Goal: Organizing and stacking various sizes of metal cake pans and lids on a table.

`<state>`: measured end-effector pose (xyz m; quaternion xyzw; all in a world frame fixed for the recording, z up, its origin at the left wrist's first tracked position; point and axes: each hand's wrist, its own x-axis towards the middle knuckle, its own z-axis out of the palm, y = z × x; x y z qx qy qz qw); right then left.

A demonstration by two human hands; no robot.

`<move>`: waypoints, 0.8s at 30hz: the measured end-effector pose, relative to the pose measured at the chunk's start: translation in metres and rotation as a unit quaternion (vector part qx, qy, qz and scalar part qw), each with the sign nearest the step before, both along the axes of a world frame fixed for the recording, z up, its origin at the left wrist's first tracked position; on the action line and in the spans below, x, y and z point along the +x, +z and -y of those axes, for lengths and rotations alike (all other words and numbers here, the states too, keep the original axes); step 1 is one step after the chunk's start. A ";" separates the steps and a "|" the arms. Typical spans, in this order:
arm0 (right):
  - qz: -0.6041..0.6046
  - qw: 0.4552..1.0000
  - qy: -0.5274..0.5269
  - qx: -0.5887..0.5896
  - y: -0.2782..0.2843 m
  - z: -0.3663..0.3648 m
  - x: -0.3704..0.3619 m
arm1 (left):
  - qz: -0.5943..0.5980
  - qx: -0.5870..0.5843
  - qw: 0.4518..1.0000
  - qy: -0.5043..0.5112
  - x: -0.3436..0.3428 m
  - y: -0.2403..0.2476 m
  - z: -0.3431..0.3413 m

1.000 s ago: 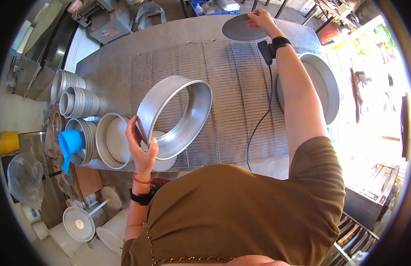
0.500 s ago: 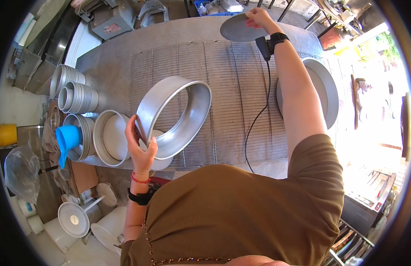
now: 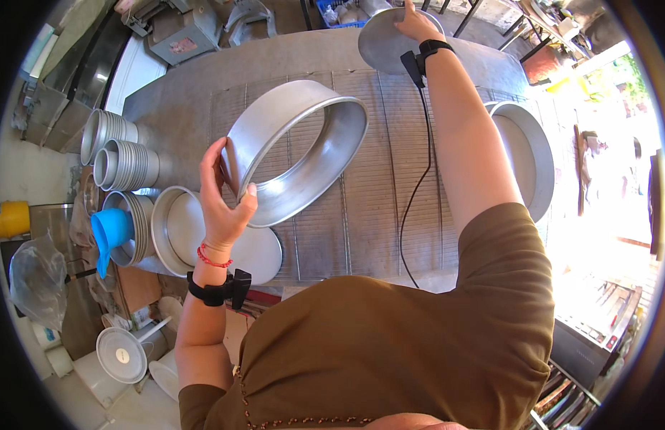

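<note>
In the head view, you hold a big shiny metal ring [image 3: 271,115] in your left hand [image 3: 225,201]. The hand is closed on the ring's left side, with your thumb by the near edge and your fingers round the outer wall. The ring is tipped over, above the left part of the wire rack [image 3: 361,236], and you can see the rack through the hole.

Your right hand [image 3: 418,25] reaches past the far side of the rack and pinches a flat round plate [image 3: 382,46]. The top of the view cuts off some fingers.

A pale disc [image 3: 264,254] lies by the rack's near left corner, partly behind the ring. I cannot tell if they touch. Left of the rack sits a round pan [image 3: 183,229], just beside a stack of pans [image 3: 142,226] with a blue cup [image 3: 111,229] at its open end. Two more stacks [image 3: 135,165] stand left of the rack too. A wide pan [image 3: 533,165] is at the rack's right end, partly hidden by your arm.
</note>
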<state>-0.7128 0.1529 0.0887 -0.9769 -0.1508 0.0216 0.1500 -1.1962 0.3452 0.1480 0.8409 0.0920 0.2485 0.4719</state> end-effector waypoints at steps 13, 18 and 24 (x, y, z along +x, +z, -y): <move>-0.010 1.000 0.003 -0.017 -0.009 -0.010 0.037 | -0.058 -0.004 0.997 0.047 -0.038 0.003 0.010; -0.023 1.000 0.006 -0.013 -0.014 -0.012 0.042 | -0.066 0.006 0.996 0.055 -0.042 0.000 0.011; -0.028 0.999 -0.001 -0.017 -0.022 -0.015 0.043 | -0.063 -0.012 0.996 0.066 -0.044 -0.001 0.013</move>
